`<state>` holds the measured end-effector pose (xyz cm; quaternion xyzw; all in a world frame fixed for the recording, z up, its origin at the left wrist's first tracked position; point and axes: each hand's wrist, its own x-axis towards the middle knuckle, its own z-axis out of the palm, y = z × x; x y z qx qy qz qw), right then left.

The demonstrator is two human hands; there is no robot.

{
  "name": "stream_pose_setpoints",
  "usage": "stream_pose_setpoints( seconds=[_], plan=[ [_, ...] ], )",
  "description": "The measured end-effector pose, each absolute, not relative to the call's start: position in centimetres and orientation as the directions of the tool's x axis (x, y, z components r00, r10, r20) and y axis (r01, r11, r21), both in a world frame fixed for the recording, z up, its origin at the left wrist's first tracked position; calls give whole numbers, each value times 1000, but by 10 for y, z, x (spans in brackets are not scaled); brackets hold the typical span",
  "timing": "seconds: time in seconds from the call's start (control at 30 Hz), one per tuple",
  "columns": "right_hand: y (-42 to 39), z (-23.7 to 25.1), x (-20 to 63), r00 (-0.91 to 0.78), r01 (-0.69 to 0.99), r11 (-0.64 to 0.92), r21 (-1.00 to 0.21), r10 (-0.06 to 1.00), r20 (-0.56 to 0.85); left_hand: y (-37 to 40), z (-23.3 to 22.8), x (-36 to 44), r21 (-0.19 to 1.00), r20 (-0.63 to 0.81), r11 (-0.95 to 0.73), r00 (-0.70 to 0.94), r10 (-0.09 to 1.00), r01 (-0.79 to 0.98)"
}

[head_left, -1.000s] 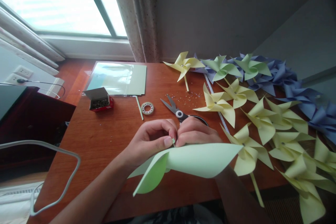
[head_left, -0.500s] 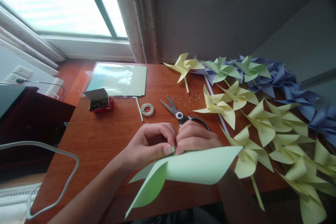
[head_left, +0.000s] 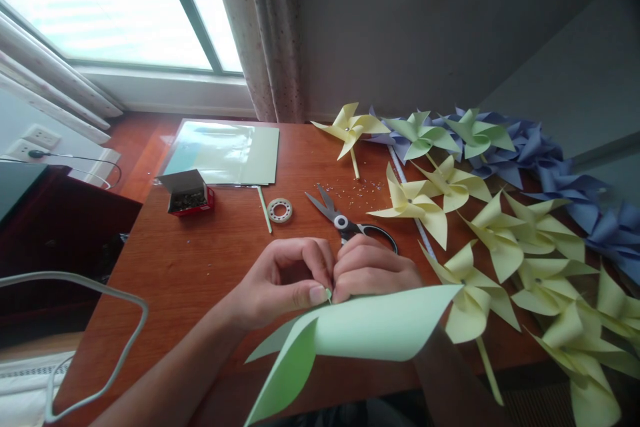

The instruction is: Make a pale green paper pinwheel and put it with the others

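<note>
A light green paper pinwheel [head_left: 375, 323] is held up in front of me, its curled blades facing my body. At its far side, my left hand [head_left: 287, 277] pinches a tiny pale green bit [head_left: 329, 294] between thumb and forefinger. My right hand [head_left: 375, 270] is closed right beside it, fingers curled against the back of the pinwheel; its fingertips and thumb are hidden. Just beyond the hands lie black-and-grey scissors [head_left: 341, 221], blades open. A roll of tape [head_left: 280, 211] and a thin green paper stick [head_left: 265, 209] rest to their left.
Yellow pinwheels [head_left: 417, 203], two green ones [head_left: 423, 135] and a heap of blue ones [head_left: 535, 150] cover the right side. An open red box of small dark pieces [head_left: 190, 200] stands left, before packed paper sheets [head_left: 263, 153]. A white cable [head_left: 135, 300] loops at lower left.
The pinwheel and both hands have dropped slightly, and the pinwheel's lower left blade hangs a little lower. Both hands keep their grip; the things on the table stay put.
</note>
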<state>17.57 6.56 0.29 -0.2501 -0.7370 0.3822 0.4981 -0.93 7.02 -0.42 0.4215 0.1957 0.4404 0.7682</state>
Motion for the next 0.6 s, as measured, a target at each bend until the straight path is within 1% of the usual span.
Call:
stream_pose_setpoints(
  seconds=[0.27,0.47,0.6],
  plan=[
    [71,7,180,-445,33,629,-776,705,552,70,-4,-9,828,91,231,527,845,-512],
    [69,0,176,-376,-4,647,-763,706,600,71,-4,-9,843,118,199,533,838,-499],
    [65,2,172,-335,27,617,-786,746,575,72,-4,-10,851,139,176,536,833,-494]
  ],
)
